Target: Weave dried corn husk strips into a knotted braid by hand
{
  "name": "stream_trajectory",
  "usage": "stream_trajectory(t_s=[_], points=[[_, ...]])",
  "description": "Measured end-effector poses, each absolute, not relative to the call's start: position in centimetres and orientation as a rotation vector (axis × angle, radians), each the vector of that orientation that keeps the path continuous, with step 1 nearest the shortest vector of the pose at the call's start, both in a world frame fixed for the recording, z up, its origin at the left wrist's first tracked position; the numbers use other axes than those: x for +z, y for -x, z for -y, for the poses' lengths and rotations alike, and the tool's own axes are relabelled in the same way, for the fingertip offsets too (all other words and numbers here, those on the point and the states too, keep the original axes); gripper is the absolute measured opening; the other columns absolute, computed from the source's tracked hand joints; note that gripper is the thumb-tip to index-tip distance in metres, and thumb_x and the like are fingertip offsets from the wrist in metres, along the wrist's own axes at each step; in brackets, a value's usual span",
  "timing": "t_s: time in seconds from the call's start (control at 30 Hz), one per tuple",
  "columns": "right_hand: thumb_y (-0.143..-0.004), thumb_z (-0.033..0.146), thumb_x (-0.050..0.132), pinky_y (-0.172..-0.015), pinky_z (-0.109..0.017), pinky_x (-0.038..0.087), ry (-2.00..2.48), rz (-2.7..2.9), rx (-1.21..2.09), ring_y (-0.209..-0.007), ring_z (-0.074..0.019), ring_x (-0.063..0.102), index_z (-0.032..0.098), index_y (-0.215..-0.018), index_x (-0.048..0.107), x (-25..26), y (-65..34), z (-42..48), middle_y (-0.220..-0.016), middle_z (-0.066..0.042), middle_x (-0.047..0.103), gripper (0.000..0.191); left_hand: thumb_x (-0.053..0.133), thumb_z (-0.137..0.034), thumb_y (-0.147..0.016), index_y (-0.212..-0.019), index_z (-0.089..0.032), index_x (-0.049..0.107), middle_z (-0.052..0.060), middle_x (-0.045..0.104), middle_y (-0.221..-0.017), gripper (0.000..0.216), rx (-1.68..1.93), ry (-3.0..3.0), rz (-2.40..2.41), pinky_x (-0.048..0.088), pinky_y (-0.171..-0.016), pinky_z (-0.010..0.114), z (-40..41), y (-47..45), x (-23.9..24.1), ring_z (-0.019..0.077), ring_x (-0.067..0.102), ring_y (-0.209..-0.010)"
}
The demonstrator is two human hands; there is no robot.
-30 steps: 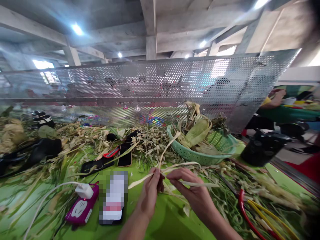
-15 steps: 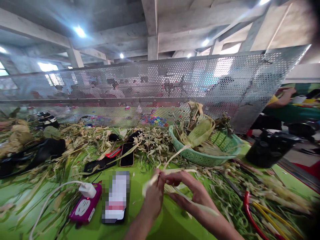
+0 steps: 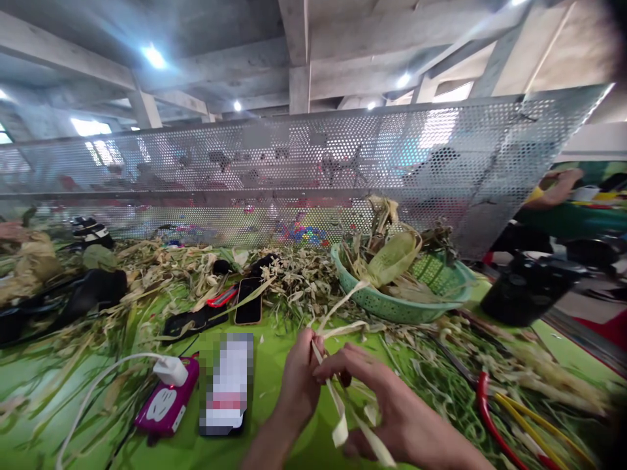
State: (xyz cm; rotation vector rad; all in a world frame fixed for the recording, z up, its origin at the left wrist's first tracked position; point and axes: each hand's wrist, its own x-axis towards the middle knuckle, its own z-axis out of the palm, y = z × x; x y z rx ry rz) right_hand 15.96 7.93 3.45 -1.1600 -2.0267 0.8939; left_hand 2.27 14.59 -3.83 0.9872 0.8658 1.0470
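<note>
Pinching with thumb and fingers drawn together, the left hand (image 3: 301, 372) held the pale husk strips (image 3: 339, 424) where they met, above the green tabletop (image 3: 267, 375) and in front of the green basket (image 3: 386, 308); two ends stuck out past the fingertips towards the basket, while others hung down in loose, curling tails between the hands; the right hand (image 3: 386, 398) was partly spread, its index fingertip beside the left fingers and its thumb well apart below, with one tail running past that thumb; whether its curled fingers had hold of a strip could not be told; the strips seemed very light and thin, soft enough to bend and twist, yet probably papery and apt to split along their length if tugged hard; the meeting point looked the surest place to hold, pinched flat, since the tails would likely swing and curl; the phone (image 3: 228, 385) lay to the left of the hands, and loose husk shreds (image 3: 301, 281) were heaped behind them.
</note>
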Motion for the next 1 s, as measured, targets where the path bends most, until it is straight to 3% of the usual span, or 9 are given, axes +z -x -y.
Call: stream_trajectory(t_s=[0.1,0.2,0.3,0.4,0.47,0.63,0.8,1.0], points=[[-0.056,0.059,0.079,-0.094,-0.039,0.038,0.972,1.935,1.223,-0.111,-0.0317,0.05,0.027,-0.128,0.054,3.3,-17.3,-8.2,-0.125,-0.008,0.055,0.083,0.063,-0.057,-0.073,-0.071,-0.02,0.05,-0.002,0.048,-0.069,0.04,1.102,-1.062,-0.843,0.037,-0.065,0.025,-14.6,-1.9,-3.5,0.0138,0.045,-0.069],[-0.068,0.08,0.053,-0.09,-0.04,0.039,0.784,1.743,1.415,-0.109,-0.0324,0.052,0.021,-0.126,0.058,2.8,-17.9,-8.6,-0.124,-0.012,0.058,0.082,0.064,-0.06,-0.072,-0.079,-0.019,0.055,0.002,0.055,-0.079,0.043,1.058,-1.088,-0.817,0.039,-0.071,0.025,-14.3,-1.4,-2.9,0.0165,0.05,-0.079],[-0.08,0.062,0.051,-0.088,-0.04,0.041,0.774,1.443,1.453,-0.099,-0.0299,0.059,0.018,-0.111,0.066,2.4,-17.6,-9.1,-0.108,-0.012,0.067,0.055,0.063,-0.06,-0.074,-0.087,-0.019,0.056,0.002,0.056,-0.085,0.044,1.009,-1.102,-0.779,0.039,-0.071,0.025,-14.1,-1.0,-2.2,0.0161,0.051,-0.081],[-0.077,0.036,0.058,-0.081,-0.036,0.045,0.81,1.16,1.466,-0.085,-0.0251,0.064,0.018,-0.09,0.07,1.6,-17.1,-9.6,-0.09,-0.009,0.071,0.026,0.059,-0.06,-0.077,-0.084,-0.019,0.054,-0.003,0.047,-0.07,0.042,0.935,-1.124,-0.758,0.033,-0.062,0.023,-14.1,-1.0,-1.8,0.0111,0.041,-0.064],[-0.073,0.026,0.06,-0.077,-0.033,0.047,0.84,1.039,1.448,-0.08,-0.0222,0.065,0.018,-0.083,0.069,1.1,-17.0,-9.9,-0.084,-0.008,0.071,0.016,0.058,-0.058,-0.079,-0.082,-0.019,0.052,-0.006,0.038,-0.063,0.039,0.888,-1.1,-0.72,0.027,-0.057,0.023,-14.1,-1.1,-1.8,0.0092,0.031,-0.057],[-0.073,0.023,0.066,-0.074,-0.029,0.049,0.802,0.912,1.468,-0.079,-0.0195,0.065,0.017,-0.084,0.069,0.5,-16.7,-10.0,-0.085,-0.007,0.072,0.013,0.058,-0.05,-0.081,-0.089,-0.018,0.054,-0.006,0.038,-0.064,0.033,0.889,-0.978,-0.621,0.024,-0.055,0.023,-14.2,-1.1,-2.4,0.0091,0.026,-0.056],[-0.073,0.024,0.076,-0.065,-0.023,0.048,0.847,0.866,1.433,-0.073,-0.0148,0.063,0.018,-0.082,0.068,0.7,-16.2,-10.1,-0.083,-0.004,0.07,0.013,0.049,-0.058,-0.085,-0.085,-0.016,0.056,-0.004,0.04,-0.066,0.044,0.888,-0.893,-0.616,0.025,-0.057,0.024,-14.1,-1.1,-2.7,0.0091,0.028,-0.057],[-0.072,0.029,0.078,-0.07,-0.028,0.049,0.866,0.958,1.359,-0.076,-0.0159,0.063,0.019,-0.084,0.066,0.1,-15.9,-10.3,-0.086,-0.002,0.068,0.02,0.051,-0.065,-0.08,-0.083,-0.015,0.057,-0.004,0.04,-0.066,0.051,0.867,-0.793,-0.637,0.024,-0.056,0.024,-14.3,-1.3,-2.6,0.0088,0.031,-0.057]])
